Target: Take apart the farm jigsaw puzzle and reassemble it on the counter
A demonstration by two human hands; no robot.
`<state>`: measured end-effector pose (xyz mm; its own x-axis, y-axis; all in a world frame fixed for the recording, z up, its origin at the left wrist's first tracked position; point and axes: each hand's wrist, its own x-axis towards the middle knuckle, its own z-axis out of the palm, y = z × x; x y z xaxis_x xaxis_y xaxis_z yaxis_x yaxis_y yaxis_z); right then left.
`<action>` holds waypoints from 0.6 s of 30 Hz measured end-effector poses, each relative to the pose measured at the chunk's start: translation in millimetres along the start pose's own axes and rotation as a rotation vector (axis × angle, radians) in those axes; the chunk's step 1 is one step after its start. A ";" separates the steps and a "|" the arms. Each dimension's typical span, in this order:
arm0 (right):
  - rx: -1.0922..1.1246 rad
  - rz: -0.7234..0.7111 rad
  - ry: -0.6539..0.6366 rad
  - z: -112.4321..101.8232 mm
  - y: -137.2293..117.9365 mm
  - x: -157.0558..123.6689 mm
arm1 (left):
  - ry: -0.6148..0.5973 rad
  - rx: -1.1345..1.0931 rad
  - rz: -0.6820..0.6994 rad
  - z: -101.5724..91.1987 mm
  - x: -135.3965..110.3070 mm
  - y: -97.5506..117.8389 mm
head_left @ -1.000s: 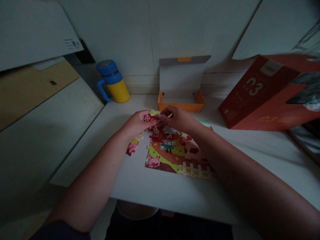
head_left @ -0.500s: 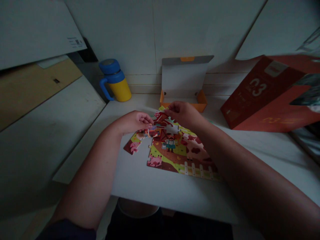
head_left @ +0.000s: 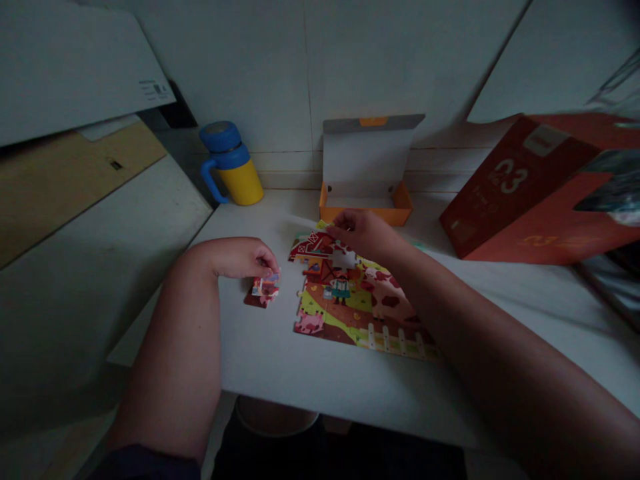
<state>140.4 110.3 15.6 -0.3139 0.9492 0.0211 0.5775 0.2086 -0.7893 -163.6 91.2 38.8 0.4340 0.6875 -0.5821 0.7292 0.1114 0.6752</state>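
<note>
My left hand (head_left: 245, 259) is closed, pinching a small jigsaw piece (head_left: 266, 283) by its upper edge. That piece is over a loose pig piece (head_left: 257, 301) left of the main puzzle; whether the two touch I cannot tell. My right hand (head_left: 361, 230) has its thumb and fingers pinched at the edge of the red barn section (head_left: 313, 243), at the top of the puzzle. The partly joined farm puzzle (head_left: 345, 310) shows a farmer, a cow, a pig and a white fence. My right forearm hides its right side. A grey gap shows below the right fingers.
An orange box (head_left: 367, 212) stands with its lid up behind the puzzle. A blue and yellow mug (head_left: 240, 177) is at the back left. A large red box (head_left: 525, 193) leans at the right. A white panel (head_left: 115, 220) borders the white table (head_left: 260, 360) on the left.
My left hand has moved left and down from the barn, carrying the piece over the loose pig piece. The barn's left part now shows. My right hand stays almost in place.
</note>
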 end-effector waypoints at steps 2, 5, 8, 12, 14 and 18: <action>-0.002 -0.012 -0.008 1.5 4.4 1.8 | 0.028 0.030 0.002 -6.6 -0.9 -2.6; -0.049 -0.004 -0.032 4.1 8.3 2.8 | 0.120 0.010 0.076 -6.8 2.5 2.8; -0.105 0.021 -0.096 5.7 6.9 0.5 | 0.213 -0.076 0.163 4.3 12.0 13.7; -0.141 0.030 -0.152 6.9 5.5 -2.9 | 0.329 -0.131 0.200 21.2 28.8 20.4; -0.129 0.026 -0.161 7.6 9.1 -2.6 | 0.313 -0.117 0.205 26.0 35.1 19.1; -0.047 0.027 -0.178 9.0 23.1 1.6 | 0.248 -0.050 0.229 27.4 40.4 13.4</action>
<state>146.4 114.5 -8.1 -0.4241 0.8987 -0.1116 0.6207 0.1987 -0.7585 -121.8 100.8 11.9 0.4374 0.8514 -0.2893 0.5983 -0.0354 0.8005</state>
